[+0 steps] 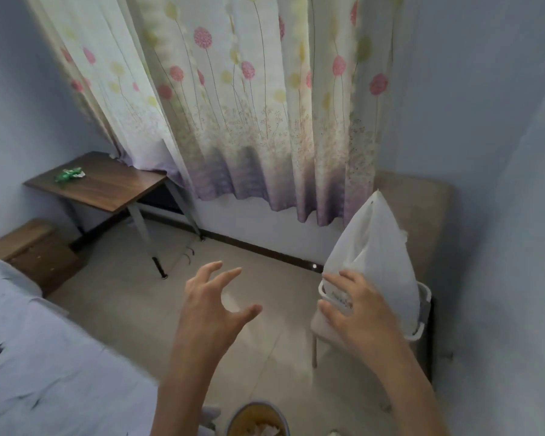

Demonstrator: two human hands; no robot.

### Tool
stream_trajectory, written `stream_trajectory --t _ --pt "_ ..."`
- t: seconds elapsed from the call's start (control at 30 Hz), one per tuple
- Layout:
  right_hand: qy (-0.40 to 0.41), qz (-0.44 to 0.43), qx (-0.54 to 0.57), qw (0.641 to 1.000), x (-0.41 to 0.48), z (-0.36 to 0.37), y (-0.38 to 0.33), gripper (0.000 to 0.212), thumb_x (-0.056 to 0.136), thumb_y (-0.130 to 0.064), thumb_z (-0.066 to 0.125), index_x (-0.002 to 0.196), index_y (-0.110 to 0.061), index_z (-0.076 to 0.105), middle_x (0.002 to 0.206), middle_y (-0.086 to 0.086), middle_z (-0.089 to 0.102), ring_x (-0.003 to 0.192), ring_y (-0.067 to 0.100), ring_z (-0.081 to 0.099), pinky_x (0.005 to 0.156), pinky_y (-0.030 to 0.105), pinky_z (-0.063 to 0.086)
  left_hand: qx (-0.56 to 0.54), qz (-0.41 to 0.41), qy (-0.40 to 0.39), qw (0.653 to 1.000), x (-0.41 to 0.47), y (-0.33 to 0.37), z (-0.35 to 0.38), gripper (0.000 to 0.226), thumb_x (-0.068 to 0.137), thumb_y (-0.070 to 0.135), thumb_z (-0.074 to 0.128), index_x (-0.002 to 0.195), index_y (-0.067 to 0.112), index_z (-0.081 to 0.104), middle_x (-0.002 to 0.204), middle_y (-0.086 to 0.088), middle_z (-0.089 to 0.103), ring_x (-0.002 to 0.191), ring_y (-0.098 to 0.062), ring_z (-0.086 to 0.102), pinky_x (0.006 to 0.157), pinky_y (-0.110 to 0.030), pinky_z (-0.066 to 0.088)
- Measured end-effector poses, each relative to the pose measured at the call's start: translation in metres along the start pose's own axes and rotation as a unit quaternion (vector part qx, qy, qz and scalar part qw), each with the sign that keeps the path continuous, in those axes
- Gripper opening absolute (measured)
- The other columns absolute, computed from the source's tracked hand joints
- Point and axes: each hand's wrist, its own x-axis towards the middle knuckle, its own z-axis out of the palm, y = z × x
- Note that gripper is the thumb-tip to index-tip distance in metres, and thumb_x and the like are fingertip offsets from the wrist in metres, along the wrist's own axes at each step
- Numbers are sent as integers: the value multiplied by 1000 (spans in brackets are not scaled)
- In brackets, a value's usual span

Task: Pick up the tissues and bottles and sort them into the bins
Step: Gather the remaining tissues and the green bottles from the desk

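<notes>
Head view, looking down into a room corner. The left hand (210, 305) hangs over the tiled floor (132, 294) with its fingers spread wide and slightly hooked, holding nothing. The right hand (357, 309) is at the near rim of a white bin (423, 291). Its forefinger lies above the rim corner and its thumb below. Whether it grips the rim or only touches it cannot be told.

The white bin is lined with a white bag (378, 247) that rises to a peak, and it stands on a pale chair (317, 325) by the right wall. A round bin (255, 405) sits at the bottom edge, between the forearms, with crumpled tissues (261, 431) inside it.

A crumpled green and white packet (70, 175) lies on a wooden table (107, 190) at the left, well apart from both hands. A cardboard box (29, 250) stands beside the table, just beyond a bed (44, 357) with a pale blue sheet. A flowered curtain (249, 105) hangs behind.
</notes>
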Motion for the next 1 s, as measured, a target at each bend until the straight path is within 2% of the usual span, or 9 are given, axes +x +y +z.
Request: stream_trajectory --t 0.17,0.3,0.47,0.67,0.77,1.0 --pt "-41 -82 -61 994 108 -14 -15 56 97 -44 69 150 -40 51 160 -10 41 144 14 42 118 32 36 -17 -41 29 999 76 1 13 85 76 57 87 151 38 52 162 13 34 151 -13 25 118 -39 35" --pt "-31 -129 -56 990 198 -12 -48 58 94 -48 71 149 -39 53 159 -10 45 142 13 47 117 35 44 -40 -75 102 991 135 -2 -2 86 75 57 87 151 39 52 159 15 37 149 -10 26 118 -35 34" --pt "-120 -166 -61 977 270 36 -69 56 96 -45 71 149 -38 53 156 -7 46 140 15 48 116 38 44 12 -160 124 979 158 -27 -16 87 76 61 85 152 41 50 160 14 36 148 -13 29 119 -37 34" --pt "-226 -248 -44 941 318 104 -118 59 96 -44 71 151 -41 49 156 -15 41 141 10 44 116 34 41 66 -267 165 947 166 -67 -34 88 76 62 84 153 42 47 161 12 36 147 -14 32 119 -35 34" --pt "-252 -295 -26 921 342 133 -140 57 96 -44 70 150 -41 50 155 -16 42 138 8 45 114 34 44 76 -298 176 935 178 -82 -34 89 75 63 84 153 42 48 162 13 35 148 -14 32 120 -34 34" --pt "-292 -360 -21 886 421 210 -199 57 98 -42 68 152 -39 49 155 -18 40 143 5 39 110 22 36 101 -339 209 912 240 -129 -53 88 76 64 83 153 43 47 162 17 34 147 -11 31 119 -32 35"
